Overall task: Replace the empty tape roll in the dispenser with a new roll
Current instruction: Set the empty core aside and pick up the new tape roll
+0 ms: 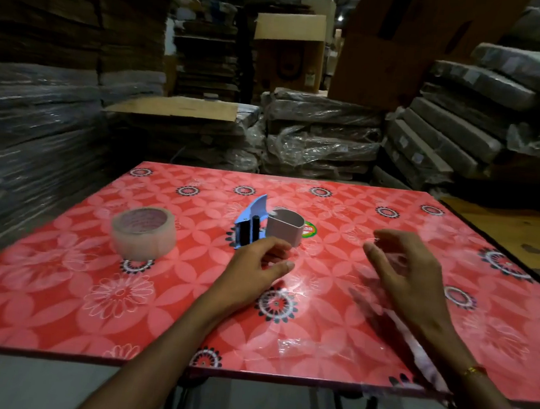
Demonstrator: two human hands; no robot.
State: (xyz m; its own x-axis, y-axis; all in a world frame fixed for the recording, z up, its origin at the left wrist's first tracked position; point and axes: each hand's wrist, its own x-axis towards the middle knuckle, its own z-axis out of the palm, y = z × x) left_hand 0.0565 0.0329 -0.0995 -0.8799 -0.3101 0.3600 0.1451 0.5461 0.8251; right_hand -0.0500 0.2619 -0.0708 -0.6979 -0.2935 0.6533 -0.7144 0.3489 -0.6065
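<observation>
The dispenser [261, 225] is being reached for by relaxed, empty hands; the new roll [143, 233], left of them, is needed next.

A single wide-angle view comes from the person's head, looking forward and steeply down across a red flower-patterned table [365, 331]. The near table edge runs across the lower part of the frame, with both forearms entering from the bottom. The left hand [255, 266] and right hand [410, 279] sit near the middle, close to the lens. Beyond the far edge, the view reaches stacked wrapped bundles [322, 136] and cardboard boxes [288, 49], bowed by the lens. No second view is given.
</observation>
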